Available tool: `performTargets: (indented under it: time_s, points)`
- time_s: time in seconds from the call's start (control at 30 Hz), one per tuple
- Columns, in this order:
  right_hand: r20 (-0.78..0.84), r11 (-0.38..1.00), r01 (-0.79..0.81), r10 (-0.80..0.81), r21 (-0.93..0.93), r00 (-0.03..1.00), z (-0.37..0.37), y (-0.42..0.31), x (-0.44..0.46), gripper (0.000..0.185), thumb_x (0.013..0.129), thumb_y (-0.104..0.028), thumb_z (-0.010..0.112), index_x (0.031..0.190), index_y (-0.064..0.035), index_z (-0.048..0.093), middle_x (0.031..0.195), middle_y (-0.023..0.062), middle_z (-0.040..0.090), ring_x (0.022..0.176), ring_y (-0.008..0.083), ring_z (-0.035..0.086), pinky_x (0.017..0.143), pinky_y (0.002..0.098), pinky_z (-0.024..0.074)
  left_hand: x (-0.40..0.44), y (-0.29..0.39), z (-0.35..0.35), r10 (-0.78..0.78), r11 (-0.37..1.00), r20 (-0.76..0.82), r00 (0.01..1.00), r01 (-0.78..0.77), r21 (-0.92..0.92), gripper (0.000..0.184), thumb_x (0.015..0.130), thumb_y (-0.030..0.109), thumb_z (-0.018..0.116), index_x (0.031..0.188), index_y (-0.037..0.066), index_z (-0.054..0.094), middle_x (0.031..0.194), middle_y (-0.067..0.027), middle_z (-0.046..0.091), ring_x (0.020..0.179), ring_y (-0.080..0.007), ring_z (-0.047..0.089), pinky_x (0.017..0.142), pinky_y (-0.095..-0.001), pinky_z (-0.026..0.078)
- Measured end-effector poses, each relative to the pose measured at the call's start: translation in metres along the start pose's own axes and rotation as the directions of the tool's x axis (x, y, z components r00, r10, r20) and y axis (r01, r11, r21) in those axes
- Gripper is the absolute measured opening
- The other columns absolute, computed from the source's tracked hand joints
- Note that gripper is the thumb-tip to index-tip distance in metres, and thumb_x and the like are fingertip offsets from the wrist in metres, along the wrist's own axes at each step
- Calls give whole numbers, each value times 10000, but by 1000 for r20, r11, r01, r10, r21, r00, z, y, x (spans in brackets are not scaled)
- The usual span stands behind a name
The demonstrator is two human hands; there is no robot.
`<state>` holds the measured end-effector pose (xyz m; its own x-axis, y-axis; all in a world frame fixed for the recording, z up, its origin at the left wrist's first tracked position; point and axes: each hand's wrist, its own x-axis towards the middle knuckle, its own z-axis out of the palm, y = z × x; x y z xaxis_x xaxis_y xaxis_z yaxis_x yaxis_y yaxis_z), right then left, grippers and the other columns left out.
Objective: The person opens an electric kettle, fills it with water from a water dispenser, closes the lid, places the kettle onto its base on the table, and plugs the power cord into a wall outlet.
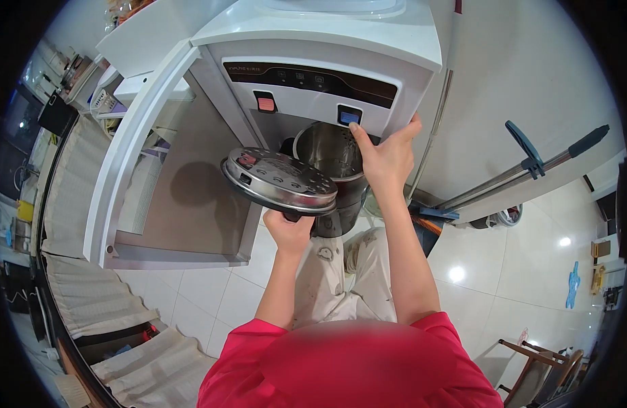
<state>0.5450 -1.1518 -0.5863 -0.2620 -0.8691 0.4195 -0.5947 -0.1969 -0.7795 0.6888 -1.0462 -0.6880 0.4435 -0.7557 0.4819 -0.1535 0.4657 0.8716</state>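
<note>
Head view: one camera, looking down, everything happening at the dispenser!
Right hand: up at the front corner, thumb on the blue button, fingers spread from it along the side.
Blue button: small, hard-looking; probably a light push for one thumb.
Left hand: tucked low, fingers curled on a dark part under the lid, most of that hold hidden.
Lid: tilted, holed metal face up, overlapping the pot in view; stiff, likely light, and best gripped from beneath, as the smooth rim looked slippery.
Pot: there, mouth up, below the buttons! Rigid metal, hardly fragile, likely heavy if full, though how full nobody could tell. No handle showed clearly; failing one, its outer wall offered a hold.
</note>
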Motion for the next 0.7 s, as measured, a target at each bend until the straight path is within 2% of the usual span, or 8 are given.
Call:
performTargets:
  time_s: [0.07,0.13,0.27,0.33,0.37,0.43,0.7]
  points:
    - [15,1000,2,-2,7,1000,0,0,0,963,762,-433,777,1370,50,208,1186,306,562,1025,440,617,871,465,477,0,-1,0,-7,1000,-4,1000,7,-17,206,765,-68,702,941,-40,596,825,-79,656,580,-86,578,455,-212,458]
    - [-20,1000,7,-8,-3,1000,1,0,-1,932,745,-348,792,1380,32,224,1166,276,573,998,427,620,816,476,484,-1,-4,-1,2,1000,-4,1000,-2,-4,202,768,-67,702,937,-39,595,825,-79,656,581,-87,579,458,-213,461]
    - [-28,1000,20,-20,-3,999,1,0,-1,929,747,-349,791,1379,31,226,1166,276,573,998,427,620,818,477,482,-1,-3,-1,3,1000,-6,1000,-3,-20,190,772,-67,699,930,-39,596,816,-77,655,578,-88,578,459,-213,460]
    - [3,1000,8,-8,-4,1000,0,1,0,976,759,-430,782,1378,53,201,1195,307,558,1028,440,615,872,462,478,0,-4,-2,19,1000,9,1000,-19,16,190,774,-67,696,933,-39,596,806,-76,653,575,-87,576,458,-212,456]
    - [4,1000,8,-8,-4,1000,0,1,0,976,759,-430,782,1378,53,201,1195,307,558,1028,440,615,872,462,478,0,-4,-2,24,999,14,1000,-24,27,190,774,-68,695,934,-40,597,803,-76,652,574,-87,575,458,-212,455]
    - [-22,1000,12,-12,5,1000,2,1,-1,929,748,-350,789,1379,32,224,1157,280,573,993,429,620,818,477,482,0,-4,-2,20,1000,12,1000,-20,18,188,775,-65,694,935,-40,599,794,-74,650,569,-86,571,456,-211,451]
    - [-33,1000,28,-28,0,999,1,0,-1,925,750,-347,788,1375,38,226,1150,282,575,988,429,622,815,477,483,0,0,-1,-11,1000,11,1000,12,-24,170,780,-51,696,926,-47,608,787,-73,649,554,-83,562,453,-211,446]
